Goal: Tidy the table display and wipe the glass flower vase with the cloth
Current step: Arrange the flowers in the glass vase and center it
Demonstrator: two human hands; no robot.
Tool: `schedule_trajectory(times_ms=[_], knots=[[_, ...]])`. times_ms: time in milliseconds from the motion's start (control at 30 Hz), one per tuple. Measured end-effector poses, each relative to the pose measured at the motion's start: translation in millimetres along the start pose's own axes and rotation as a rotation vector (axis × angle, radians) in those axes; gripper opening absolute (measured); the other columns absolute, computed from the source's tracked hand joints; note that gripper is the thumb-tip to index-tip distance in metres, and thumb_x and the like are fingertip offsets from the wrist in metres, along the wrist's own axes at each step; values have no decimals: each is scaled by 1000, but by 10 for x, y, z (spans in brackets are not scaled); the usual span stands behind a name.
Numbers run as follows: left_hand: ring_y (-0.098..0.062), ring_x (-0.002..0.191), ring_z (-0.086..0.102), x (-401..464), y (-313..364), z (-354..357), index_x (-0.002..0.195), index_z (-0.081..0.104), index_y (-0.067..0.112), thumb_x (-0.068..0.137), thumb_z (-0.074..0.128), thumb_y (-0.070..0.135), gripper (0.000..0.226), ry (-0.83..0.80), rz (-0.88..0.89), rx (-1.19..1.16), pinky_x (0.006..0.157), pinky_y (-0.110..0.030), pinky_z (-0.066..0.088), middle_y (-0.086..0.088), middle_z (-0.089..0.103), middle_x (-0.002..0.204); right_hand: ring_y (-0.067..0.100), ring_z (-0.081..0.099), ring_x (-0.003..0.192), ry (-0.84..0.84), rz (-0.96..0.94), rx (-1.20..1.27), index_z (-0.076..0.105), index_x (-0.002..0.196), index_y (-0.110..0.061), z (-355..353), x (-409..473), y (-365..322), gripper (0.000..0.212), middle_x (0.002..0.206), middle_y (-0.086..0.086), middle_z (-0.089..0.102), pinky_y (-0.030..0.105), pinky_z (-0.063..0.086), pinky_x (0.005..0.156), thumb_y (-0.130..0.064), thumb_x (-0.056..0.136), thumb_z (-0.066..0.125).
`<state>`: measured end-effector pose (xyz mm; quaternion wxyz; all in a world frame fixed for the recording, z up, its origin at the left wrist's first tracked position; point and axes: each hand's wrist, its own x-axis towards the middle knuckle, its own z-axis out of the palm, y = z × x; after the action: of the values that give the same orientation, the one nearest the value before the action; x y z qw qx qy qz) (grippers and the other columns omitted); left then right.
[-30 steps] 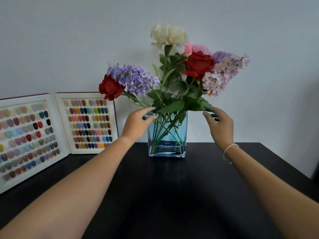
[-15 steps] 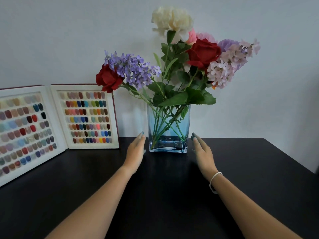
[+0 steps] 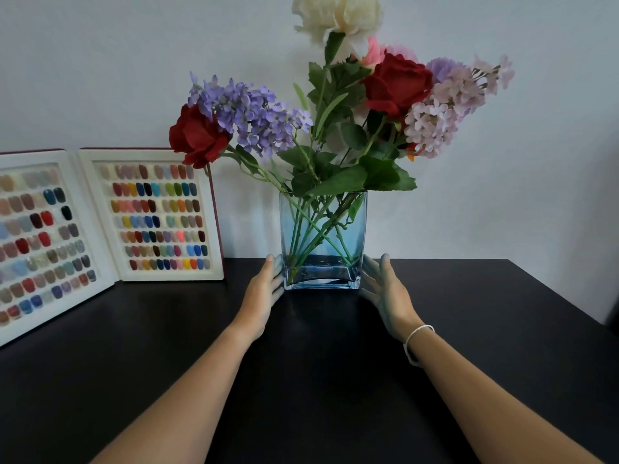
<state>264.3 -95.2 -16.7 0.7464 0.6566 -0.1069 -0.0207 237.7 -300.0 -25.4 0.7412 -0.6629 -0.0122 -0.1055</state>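
Head view: blue glass vase (image 3: 323, 242) stands upright at frame centre on the black table (image 3: 502, 329), near its back edge. Left hand (image 3: 263, 293) and right hand (image 3: 387, 289) flank its base, fingers straight, holding nothing; contact cannot be confirmed. No cloth visible.

Risks: the tall flowers (image 3: 335, 112) make it top-heavy, so uneven pushing may tip it; the left red rose overhangs the nail colour chart (image 3: 157, 216).
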Motion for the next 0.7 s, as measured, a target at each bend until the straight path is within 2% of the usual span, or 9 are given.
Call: schedule_trajectory(times_ms=[133,233,400,567,700], knots=[[-9,117,41,-137,-10,6,137,34,16,94,21,43,52,-7,13,-14,99,-28,32,-2,40,140,23,37,130,-7,28,38,36,135,-16,-15,-2,-27,60,143,6,39,44,30,110,-53,92,17],[-9,112,44,-226,-17,20,136,35,16,94,22,43,52,-6,15,-14,96,-27,35,5,44,127,23,35,131,-15,35,58,35,135,-16,-14,-11,-38,60,144,7,38,45,30,110,-53,92,17],[-10,115,42,-293,-8,47,137,35,18,94,25,42,49,15,17,-16,98,-29,35,8,44,123,23,32,133,-28,32,59,32,137,-16,-7,-10,-40,60,145,7,35,43,30,109,-53,93,15],[-11,116,42,-327,10,69,135,37,17,95,27,40,48,39,28,-6,100,-31,36,8,45,122,25,40,127,26,37,42,37,134,-18,9,-45,-33,57,141,7,41,46,30,110,-52,93,19],[-12,114,45,-400,19,78,135,38,14,95,30,38,47,69,28,-2,99,-31,37,4,47,121,19,46,121,56,-3,8,41,132,-18,-1,-181,-42,55,138,2,46,45,34,108,-51,93,22]])
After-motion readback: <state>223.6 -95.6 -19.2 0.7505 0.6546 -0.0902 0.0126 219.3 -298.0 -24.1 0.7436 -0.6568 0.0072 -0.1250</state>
